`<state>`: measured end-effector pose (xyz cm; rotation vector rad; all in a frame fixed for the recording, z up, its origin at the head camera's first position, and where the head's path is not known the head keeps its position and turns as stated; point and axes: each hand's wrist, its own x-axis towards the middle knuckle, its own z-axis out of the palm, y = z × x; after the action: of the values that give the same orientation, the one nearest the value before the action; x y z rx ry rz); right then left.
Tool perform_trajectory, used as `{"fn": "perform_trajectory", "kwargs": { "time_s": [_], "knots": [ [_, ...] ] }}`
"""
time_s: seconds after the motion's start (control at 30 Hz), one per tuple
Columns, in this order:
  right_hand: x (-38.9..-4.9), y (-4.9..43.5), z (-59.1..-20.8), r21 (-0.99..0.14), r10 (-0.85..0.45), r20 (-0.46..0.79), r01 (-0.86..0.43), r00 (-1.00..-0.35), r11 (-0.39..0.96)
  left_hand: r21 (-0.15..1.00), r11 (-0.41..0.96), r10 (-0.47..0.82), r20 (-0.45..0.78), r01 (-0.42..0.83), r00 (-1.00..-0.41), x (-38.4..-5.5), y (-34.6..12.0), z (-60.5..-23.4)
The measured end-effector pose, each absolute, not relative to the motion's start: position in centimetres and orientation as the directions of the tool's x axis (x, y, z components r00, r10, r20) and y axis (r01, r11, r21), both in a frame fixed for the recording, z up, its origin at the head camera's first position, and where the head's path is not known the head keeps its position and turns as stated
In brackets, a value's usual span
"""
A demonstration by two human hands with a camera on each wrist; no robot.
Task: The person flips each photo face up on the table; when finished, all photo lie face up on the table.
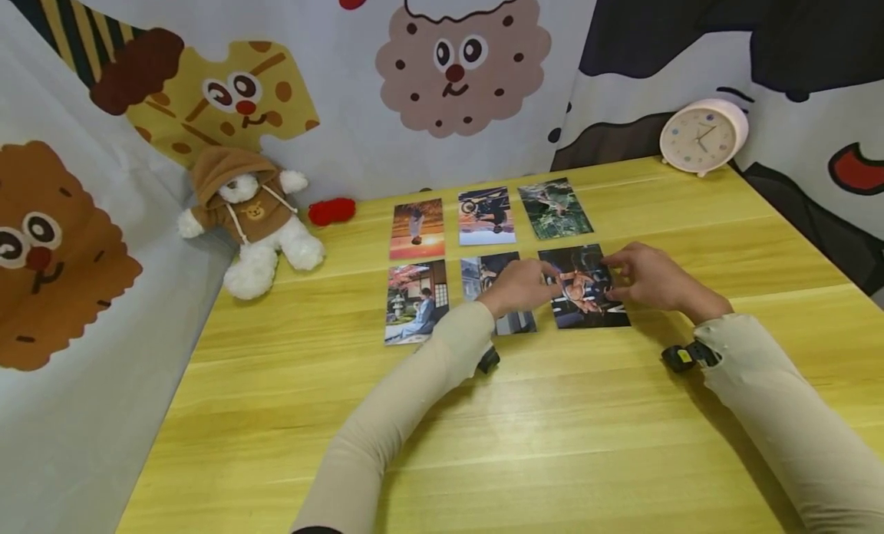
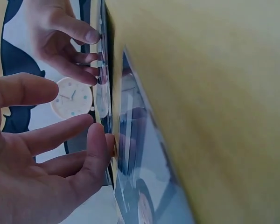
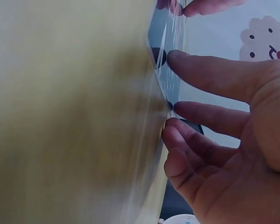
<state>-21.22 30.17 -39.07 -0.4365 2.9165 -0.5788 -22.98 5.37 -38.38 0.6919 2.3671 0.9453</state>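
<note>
A dark photo card (image 1: 583, 298) with an orange-toned figure lies at the right end of the front row. My left hand (image 1: 521, 283) reaches across the middle front card (image 1: 518, 324), partly hiding it, its fingertips at the dark card's left edge. On the opposite side, my right hand (image 1: 652, 279) has its fingertips at the right edge. Thumb and fingers of the right hand (image 3: 224, 126) are spread apart along the card's edge in the right wrist view. In the left wrist view, the left hand (image 2: 51, 158) shows loosely bent fingers close over the cards.
A garden-scene card (image 1: 417, 304) completes the front row. Behind lie a sunset card (image 1: 417, 229), a motorcycle card (image 1: 486, 216) and a green card (image 1: 555, 209). A teddy bear (image 1: 252, 219) sits at left near a red object (image 1: 332, 211); a round clock (image 1: 703, 137) stands back right.
</note>
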Motion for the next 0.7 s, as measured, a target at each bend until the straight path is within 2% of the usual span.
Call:
{"fn": "perform_trajectory", "kwargs": {
  "time_s": [0.27, 0.6, 0.7],
  "knots": [
    [-21.9, 30.2, -39.2, -0.351, -0.346, -0.079, -0.299, -0.935, 0.887, 0.646, 0.686, 0.621, -0.279, 0.335, -0.733, -23.3, 5.5, -38.3],
    [-22.4, 30.1, -39.2, -0.344, -0.361, -0.083, -0.313, -0.929, 0.885, 0.68, 0.675, 0.593, -0.271, 0.286, -0.758, -23.5, 5.2, -38.4],
    [-22.3, 30.3, -39.0, -0.352, -0.368, -0.076, -0.32, -0.927, 0.88, 0.711, 0.65, 0.572, -0.227, 0.267, -0.789, -23.2, 4.8, -38.2]
  ]
}}
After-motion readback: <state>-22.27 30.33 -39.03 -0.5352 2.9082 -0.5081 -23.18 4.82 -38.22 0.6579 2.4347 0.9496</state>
